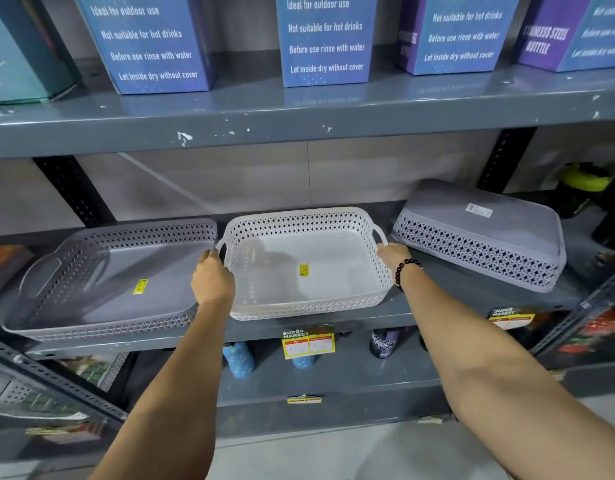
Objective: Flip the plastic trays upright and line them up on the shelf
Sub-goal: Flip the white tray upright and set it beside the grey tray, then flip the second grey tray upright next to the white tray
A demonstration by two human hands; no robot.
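Three perforated plastic trays sit on the grey middle shelf (437, 306). The white tray (299, 244) stands upright in the middle, a yellow sticker on its floor. My left hand (212, 278) grips its left handle and my right hand (391, 258), with a dark bead bracelet on the wrist, grips its right handle. A grey tray (102, 271) lies upright on the left, touching the white one. A third grey tray (482, 230) lies upside down on the right, bottom up with a white label, a small gap from the white tray.
The shelf above (299, 123) carries several blue bottle boxes (325, 39). Black and yellow bottles (586, 188) stand at the far right of the middle shelf. Price tags (308, 341) hang on the shelf edge. Bottles (238, 358) stand on the lower shelf.
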